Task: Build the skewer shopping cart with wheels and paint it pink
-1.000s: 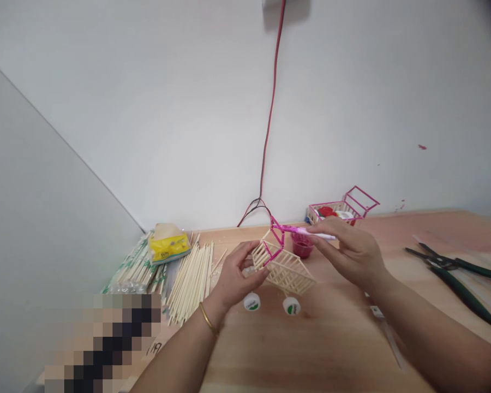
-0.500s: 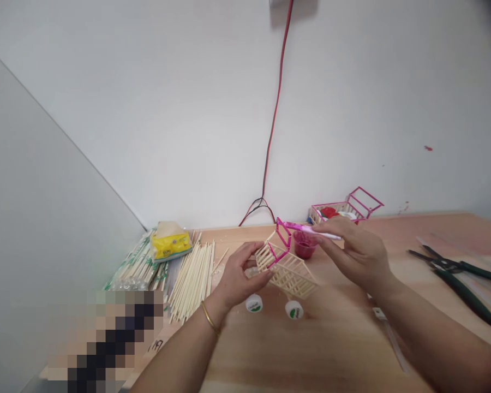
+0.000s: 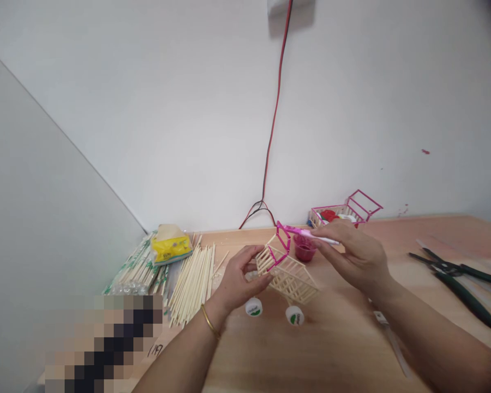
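Two hands work above a wooden table (image 3: 319,355), near its middle. The left hand (image 3: 237,281) is closed on a small stick cart (image 3: 290,275): the thumb and fingers grip its near end and hold it tilted, lifted a little above the table. The cart's basket is bare wood, and the handle frame (image 3: 282,244) at its top is pink. The right hand (image 3: 355,259) pinches a thin pink tool (image 3: 311,233) between thumb and fingers, and the tip of the tool touches the pink frame. I cannot tell if this tool is a brush or a pen. A small red cup (image 3: 304,249) stands on the table just behind the cart, between both hands. Two white caps (image 3: 254,308) lie on the table under the cart. A second cart (image 3: 346,207) with pink edges stands near the wall, with coloured things inside. On the left side lie many loose sticks (image 3: 192,281) and a yellow packet (image 3: 171,246). Dark green pliers (image 3: 462,281) lie well apart on the right.
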`<move>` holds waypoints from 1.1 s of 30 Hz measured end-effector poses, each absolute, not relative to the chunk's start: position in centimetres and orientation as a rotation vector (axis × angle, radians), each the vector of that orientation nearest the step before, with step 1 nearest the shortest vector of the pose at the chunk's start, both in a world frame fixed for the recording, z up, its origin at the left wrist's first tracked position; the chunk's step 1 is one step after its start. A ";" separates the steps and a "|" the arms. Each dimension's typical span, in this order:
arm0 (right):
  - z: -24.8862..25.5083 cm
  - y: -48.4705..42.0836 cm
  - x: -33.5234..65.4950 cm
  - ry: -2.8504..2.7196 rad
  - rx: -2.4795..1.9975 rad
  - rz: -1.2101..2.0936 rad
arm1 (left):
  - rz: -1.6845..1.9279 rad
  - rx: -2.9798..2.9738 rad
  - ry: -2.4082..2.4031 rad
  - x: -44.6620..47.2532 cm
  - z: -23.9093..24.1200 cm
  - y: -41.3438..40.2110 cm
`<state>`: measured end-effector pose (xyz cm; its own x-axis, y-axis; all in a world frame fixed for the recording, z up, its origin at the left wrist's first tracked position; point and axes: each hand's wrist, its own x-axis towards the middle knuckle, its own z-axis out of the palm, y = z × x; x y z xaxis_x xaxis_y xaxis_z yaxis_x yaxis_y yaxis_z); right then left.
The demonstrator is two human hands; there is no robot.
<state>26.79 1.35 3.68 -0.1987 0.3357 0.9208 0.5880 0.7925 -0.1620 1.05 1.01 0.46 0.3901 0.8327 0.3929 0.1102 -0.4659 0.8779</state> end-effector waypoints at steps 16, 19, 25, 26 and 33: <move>3.5 1.2 26.8 -1.829 -0.801 -0.251 | 1.180 1.409 0.633 0.8 -0.7 2.1; 2.9 1.6 27.1 -1.640 -0.970 -0.141 | 1.203 1.188 0.598 0.3 -0.9 3.0; 2.1 2.1 26.0 -1.449 -0.900 0.353 | 1.046 1.039 0.488 -1.1 -0.6 3.3; 2.0 1.9 25.5 -1.451 -0.861 0.442 | 1.033 1.033 0.468 -1.2 -0.6 3.2; 1.0 0.0 22.4 -1.466 -0.556 0.951 | 1.030 1.043 0.512 -1.2 -0.6 3.0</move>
